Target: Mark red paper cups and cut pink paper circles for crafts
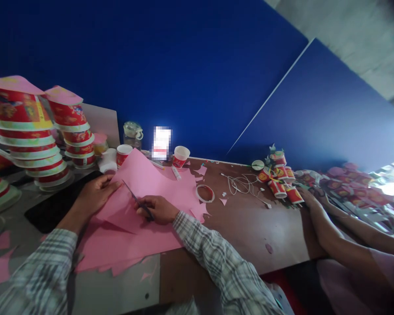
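My left hand (pixel 96 192) rests flat on the upper left part of a large pink paper sheet (pixel 157 183) and holds it down. My right hand (pixel 157 209) grips a pair of scissors (pixel 136 200) whose thin blades point up and left over the pink paper, toward my left hand. More pink sheets (pixel 118 245) lie stacked underneath, near the table's front edge. Both my sleeves are grey plaid.
Stacks of red paper bowls (pixel 26 131) stand at the left. Small paper cups (pixel 180 155), a glass jar (pixel 132 133), a tape roll (pixel 205 193), a white cable (pixel 239 183) and joined red cups (pixel 280 179) lie on the brown table (pixel 249 223). Another person's arms (pixel 328 227) rest at the right.
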The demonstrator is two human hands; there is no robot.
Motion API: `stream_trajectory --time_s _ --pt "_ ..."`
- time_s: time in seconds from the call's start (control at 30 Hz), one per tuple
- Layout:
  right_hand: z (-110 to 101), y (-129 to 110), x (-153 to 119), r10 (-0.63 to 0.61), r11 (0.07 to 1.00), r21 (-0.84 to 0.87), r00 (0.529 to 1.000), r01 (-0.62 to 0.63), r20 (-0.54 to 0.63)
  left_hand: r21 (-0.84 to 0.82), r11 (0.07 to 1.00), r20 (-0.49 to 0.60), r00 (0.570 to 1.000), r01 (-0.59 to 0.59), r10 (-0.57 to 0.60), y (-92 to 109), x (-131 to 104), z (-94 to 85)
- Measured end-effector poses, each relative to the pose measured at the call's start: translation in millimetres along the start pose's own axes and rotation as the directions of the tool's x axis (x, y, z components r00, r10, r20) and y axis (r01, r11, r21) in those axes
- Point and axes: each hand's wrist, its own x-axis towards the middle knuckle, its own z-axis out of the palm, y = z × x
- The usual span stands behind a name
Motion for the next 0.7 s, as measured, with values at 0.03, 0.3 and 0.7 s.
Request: stream_trajectory --time_s 0.03,0.3,0.7 --pt "0.0 1.3 0.5 -0.003 1.000 -0.006 1.000 0.003 -0.004 0.001 1.000 -0.011 1.000 -0.008 0.008 1.9 -0.8 -0.4" --pt "0.3 7.4 3.8 -0.011 1.000 -0.016 1.000 0.011 -0.025 0.029 0.994 -0.018 0.995 -0.101 0.101 -1.4 -1.8 -3.1" --pt "1.1 7.6 5.3 0.017 0.999 0.046 1.000 -0.016 -0.015 0.210 0.942 -0.074 0.957 -0.261 0.282 -3.1 -1.1 -8.8"
